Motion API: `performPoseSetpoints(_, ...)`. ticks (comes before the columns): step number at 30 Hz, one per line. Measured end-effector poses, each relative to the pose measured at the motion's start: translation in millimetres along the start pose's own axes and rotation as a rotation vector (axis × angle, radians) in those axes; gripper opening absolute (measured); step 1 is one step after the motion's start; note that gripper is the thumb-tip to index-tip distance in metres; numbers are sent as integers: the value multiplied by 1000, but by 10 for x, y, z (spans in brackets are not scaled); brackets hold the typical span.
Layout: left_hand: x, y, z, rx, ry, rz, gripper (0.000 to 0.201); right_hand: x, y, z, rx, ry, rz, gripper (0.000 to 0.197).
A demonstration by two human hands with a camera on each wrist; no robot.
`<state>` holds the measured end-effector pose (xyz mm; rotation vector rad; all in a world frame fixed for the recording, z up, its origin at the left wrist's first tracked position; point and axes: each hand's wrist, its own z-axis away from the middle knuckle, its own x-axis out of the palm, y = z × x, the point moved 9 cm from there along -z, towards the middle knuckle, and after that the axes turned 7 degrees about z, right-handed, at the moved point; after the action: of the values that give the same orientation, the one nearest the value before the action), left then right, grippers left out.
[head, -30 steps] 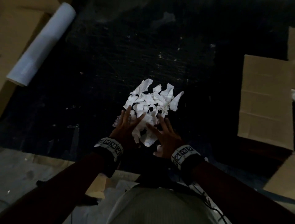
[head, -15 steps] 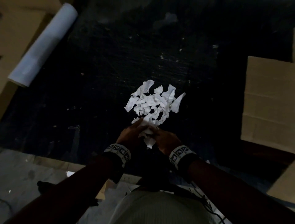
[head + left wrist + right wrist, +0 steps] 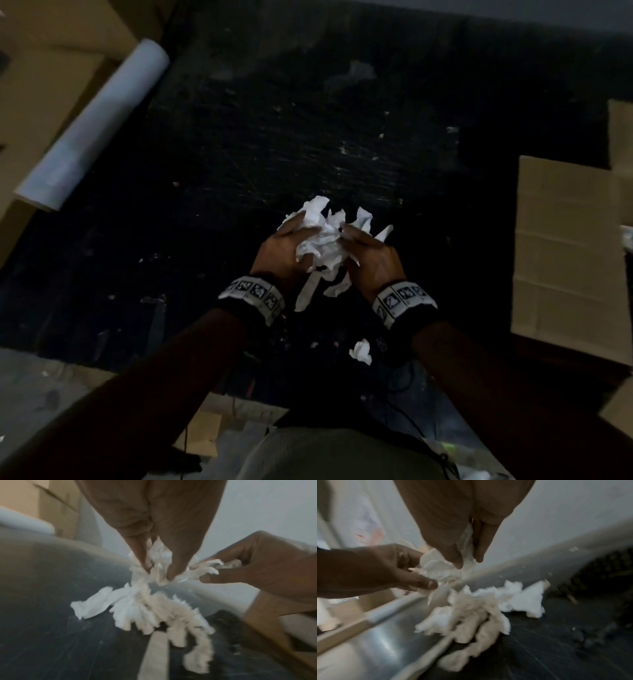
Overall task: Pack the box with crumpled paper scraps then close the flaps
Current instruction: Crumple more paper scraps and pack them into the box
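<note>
A bundle of white crumpled paper scraps is held above the dark table between both hands. My left hand grips its left side and my right hand grips its right side. Loose strips dangle below the wrists. In the left wrist view my left hand's fingers pinch the paper scraps, with my right hand beside them. In the right wrist view my right hand's fingers curl round the paper scraps. A brown cardboard box lies at the right.
One small crumpled scrap lies on the black scratched table near its front edge. A white roll lies at the far left, resting on more cardboard. Another cardboard piece shows at the lower right.
My hands went from spread flat on the scrap pile to drawn together, gathering the scraps. The bundle is now lifted off the table, and one small scrap lies near the front edge.
</note>
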<state>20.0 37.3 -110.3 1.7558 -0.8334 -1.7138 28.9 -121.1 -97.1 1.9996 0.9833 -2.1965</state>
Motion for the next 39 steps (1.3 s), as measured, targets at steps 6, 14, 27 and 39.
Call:
performPoseSetpoints(6, 363, -324, -64, -7, -327, -383, 71, 450, 224, -173, 6, -349, 117, 74)
performPoseSetpoints(14, 33, -380, -136, -60, -215, -253, 103, 210, 104, 478, -158, -175, 193, 80)
performPoseSetpoints(27, 585, -529, -110, -136, -446, -336, 106, 914, 15, 1261, -328, -272, 42, 50)
performPoseSetpoints(39, 341, -553, -63, -89, -377, -293, 111, 413, 23, -297, -160, -181, 132, 69)
